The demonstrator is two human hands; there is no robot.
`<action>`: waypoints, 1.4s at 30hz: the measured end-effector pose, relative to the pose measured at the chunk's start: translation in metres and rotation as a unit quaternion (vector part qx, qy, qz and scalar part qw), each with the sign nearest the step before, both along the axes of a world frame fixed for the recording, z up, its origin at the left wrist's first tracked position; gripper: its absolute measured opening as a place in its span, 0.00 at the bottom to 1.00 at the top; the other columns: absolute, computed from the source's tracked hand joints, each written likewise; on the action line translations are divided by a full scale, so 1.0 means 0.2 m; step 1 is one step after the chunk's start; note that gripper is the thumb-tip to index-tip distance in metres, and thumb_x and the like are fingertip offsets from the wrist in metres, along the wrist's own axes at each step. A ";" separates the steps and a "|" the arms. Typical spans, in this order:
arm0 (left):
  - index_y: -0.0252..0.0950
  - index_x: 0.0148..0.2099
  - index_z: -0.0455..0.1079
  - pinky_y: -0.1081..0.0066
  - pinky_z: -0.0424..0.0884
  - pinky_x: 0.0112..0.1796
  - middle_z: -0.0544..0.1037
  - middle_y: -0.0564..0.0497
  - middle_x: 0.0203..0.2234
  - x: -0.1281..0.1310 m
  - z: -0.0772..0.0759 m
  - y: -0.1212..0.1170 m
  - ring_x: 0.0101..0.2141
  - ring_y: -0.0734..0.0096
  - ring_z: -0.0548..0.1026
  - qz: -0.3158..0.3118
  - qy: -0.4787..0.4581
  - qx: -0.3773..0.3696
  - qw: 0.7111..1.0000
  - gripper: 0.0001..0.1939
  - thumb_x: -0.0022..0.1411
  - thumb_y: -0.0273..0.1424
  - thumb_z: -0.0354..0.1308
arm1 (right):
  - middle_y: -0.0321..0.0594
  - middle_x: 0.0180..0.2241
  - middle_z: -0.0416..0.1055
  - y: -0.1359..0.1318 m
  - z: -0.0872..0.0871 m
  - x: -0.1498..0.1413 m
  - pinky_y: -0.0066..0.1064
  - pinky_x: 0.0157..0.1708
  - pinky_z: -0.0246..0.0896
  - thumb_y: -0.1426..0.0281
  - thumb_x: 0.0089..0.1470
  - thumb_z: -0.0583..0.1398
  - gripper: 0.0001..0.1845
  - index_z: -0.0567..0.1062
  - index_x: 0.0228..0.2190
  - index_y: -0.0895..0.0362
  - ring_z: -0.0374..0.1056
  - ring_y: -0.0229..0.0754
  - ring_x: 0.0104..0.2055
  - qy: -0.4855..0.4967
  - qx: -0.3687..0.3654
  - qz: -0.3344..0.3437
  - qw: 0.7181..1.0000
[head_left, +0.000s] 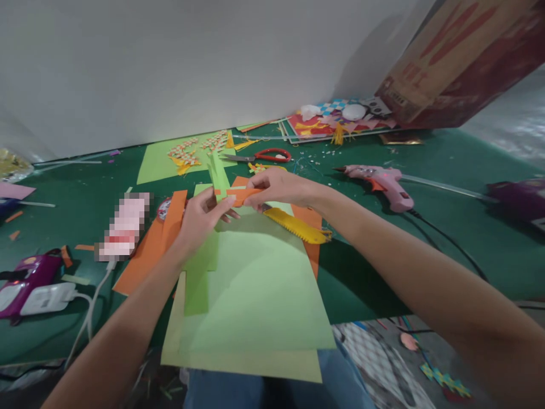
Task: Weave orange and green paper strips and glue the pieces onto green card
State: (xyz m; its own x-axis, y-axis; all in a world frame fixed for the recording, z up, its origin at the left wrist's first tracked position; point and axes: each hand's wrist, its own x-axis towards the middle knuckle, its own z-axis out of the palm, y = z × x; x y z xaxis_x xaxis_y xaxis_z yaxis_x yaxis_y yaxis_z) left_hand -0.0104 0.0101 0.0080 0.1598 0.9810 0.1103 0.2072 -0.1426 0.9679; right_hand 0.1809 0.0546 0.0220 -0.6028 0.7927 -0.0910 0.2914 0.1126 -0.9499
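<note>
Both hands meet over the green table [447, 187], pinching one short orange paper strip [242, 195] between them. My left hand [200, 218] grips its left end with thumb and fingers closed. My right hand [279, 187] holds the right end from above, fingers curled. Under the hands lie large light green paper sheets [255, 295], orange paper [149, 250] and a yellow strip with a serrated edge [298, 227].
Red-handled scissors [266, 155] lie behind the hands. A pink glue gun [383, 182] with a black cord rests at right. A purple device [29, 278] and white charger sit at left. Paper crafts [336, 119] and a cardboard box [460, 57] stand at back right.
</note>
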 end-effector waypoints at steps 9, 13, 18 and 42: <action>0.36 0.25 0.63 0.67 0.75 0.27 0.79 0.50 0.20 -0.01 0.01 0.00 0.23 0.65 0.79 0.014 0.008 -0.006 1.000 0.15 0.55 0.38 0.63 | 0.31 0.17 0.68 0.01 -0.01 0.00 0.25 0.24 0.55 0.67 0.44 0.64 0.12 0.68 0.17 0.57 0.61 0.30 0.20 -0.040 0.029 0.008 0.999; 0.36 0.25 0.63 0.66 0.76 0.28 0.79 0.48 0.20 -0.01 0.01 0.00 0.23 0.63 0.79 0.018 0.023 0.000 1.000 0.15 0.56 0.37 0.62 | 0.32 0.18 0.68 0.00 -0.01 0.00 0.26 0.25 0.55 0.67 0.44 0.63 0.11 0.69 0.17 0.57 0.61 0.30 0.21 -0.041 0.028 0.007 0.999; 0.35 0.27 0.64 0.66 0.76 0.28 0.79 0.49 0.20 -0.01 0.00 0.00 0.23 0.65 0.79 0.018 0.010 0.004 1.000 0.13 0.56 0.37 0.62 | 0.31 0.18 0.65 0.01 -0.01 0.00 0.27 0.24 0.53 0.67 0.43 0.64 0.13 0.68 0.15 0.57 0.61 0.31 0.22 -0.051 0.022 0.006 0.998; 0.39 0.23 0.52 0.68 0.79 0.30 0.79 0.53 0.20 -0.01 -0.02 0.00 0.27 0.64 0.81 -0.027 0.026 -0.006 0.999 0.23 0.50 0.40 0.66 | 0.29 0.19 0.60 0.01 -0.04 -0.01 0.25 0.21 0.45 0.63 0.44 0.64 0.11 0.71 0.23 0.58 0.53 0.29 0.21 -0.005 0.026 -0.012 1.000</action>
